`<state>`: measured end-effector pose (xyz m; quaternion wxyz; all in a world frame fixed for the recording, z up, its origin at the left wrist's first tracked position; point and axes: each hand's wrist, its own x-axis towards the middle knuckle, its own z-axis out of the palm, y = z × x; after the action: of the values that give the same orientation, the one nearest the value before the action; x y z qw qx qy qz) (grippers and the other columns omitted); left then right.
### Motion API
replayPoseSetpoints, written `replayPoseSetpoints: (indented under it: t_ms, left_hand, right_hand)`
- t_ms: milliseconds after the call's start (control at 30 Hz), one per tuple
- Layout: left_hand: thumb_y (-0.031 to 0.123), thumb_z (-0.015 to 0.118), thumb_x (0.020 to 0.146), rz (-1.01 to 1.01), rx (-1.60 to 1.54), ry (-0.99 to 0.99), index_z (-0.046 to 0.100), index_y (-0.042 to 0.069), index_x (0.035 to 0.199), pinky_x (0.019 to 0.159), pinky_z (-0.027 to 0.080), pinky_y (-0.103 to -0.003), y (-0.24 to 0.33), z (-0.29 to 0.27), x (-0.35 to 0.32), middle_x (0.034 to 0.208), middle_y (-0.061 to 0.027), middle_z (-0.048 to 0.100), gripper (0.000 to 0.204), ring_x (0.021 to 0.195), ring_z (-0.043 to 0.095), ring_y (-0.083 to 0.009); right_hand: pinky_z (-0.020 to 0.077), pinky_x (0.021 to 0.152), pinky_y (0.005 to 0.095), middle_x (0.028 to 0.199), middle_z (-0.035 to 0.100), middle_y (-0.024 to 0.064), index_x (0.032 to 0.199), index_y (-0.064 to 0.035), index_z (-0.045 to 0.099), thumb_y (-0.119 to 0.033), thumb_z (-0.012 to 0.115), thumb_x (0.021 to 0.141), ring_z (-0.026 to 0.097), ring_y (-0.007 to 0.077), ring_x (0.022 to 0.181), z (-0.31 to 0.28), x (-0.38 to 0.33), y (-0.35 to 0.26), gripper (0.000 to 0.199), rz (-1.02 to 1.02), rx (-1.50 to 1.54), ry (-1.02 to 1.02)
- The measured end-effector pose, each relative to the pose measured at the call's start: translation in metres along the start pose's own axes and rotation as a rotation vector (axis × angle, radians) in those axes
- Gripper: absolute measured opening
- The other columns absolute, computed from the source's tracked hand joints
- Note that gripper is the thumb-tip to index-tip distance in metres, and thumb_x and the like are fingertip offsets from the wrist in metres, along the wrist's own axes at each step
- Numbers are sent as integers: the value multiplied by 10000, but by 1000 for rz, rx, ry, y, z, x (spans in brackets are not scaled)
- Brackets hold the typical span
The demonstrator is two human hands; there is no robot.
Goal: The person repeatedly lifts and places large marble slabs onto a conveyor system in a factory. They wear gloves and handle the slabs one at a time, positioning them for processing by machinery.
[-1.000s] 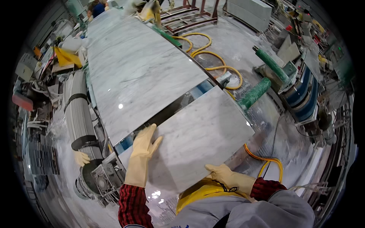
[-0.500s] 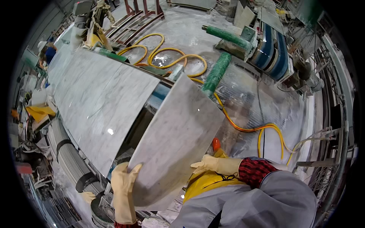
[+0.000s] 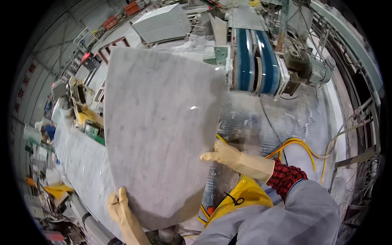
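Left hand (image 3: 118, 207) and right hand (image 3: 226, 155), part-closed, grip a smooth, grey-streaked marble slab (image 3: 159, 122) between them. Its underside is hidden.

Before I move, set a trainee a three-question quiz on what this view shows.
1. What do the left hand and right hand hold?
2. True or false: the right cuff is checked red and black.
3. What colour are the two curved bands toward the upper right? A: green. B: blue. C: yellow.

Key: 1. The pale slab, by its edges. 2. True. 3. B.
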<state>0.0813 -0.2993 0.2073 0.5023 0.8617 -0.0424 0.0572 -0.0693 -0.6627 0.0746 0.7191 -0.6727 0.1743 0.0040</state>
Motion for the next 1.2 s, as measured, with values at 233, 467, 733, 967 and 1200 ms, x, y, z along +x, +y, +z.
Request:
replayPoseSetpoints:
  t_ms: [233,467,733,967,1200]
  left_hand:
    - [408,787,1037,-78,-305,-338,748,-33,980,727,478,-340,37,254,22,883,-31,694,447,792,560,-136]
    - [561,729,1049,-155,-248,-531,789,-74,1071,751,527,-345,69,414,-27,902,-60,740,638,780,611,-151]
    - [490,683,1086,-366,-307,-780,774,-94,1224,820,551,-362,57,516,-34,1039,-103,766,607,913,668,-186]
    - [556,603,1090,-104,106,-891,797,-35,1166,787,508,-377,139,616,11,914,-83,754,626,837,655,-199]
    - [593,485,1089,33,197,-1055,776,-9,1258,991,515,-500,164,705,56,1184,-263,773,690,1096,728,-419]
  right_hand:
    - [546,921,359,1166,750,79,1259,19,728,-309,755,967,674,172,1055,-206,0,-56,440,-110,101,398]
    - [552,922,353,1178,744,85,1292,-2,706,-288,794,966,684,174,1068,-318,-20,-52,442,33,238,678]
    - [498,1072,340,1371,732,119,1450,18,668,-404,820,988,651,189,1260,-386,-10,55,644,193,339,835]
    - [451,1201,370,1566,614,198,1530,135,525,-412,635,1110,575,279,1441,-483,37,81,699,337,189,923]
    - [419,1265,416,1579,603,205,1526,125,517,-167,578,1053,563,319,1469,-555,50,150,559,-14,-216,867]
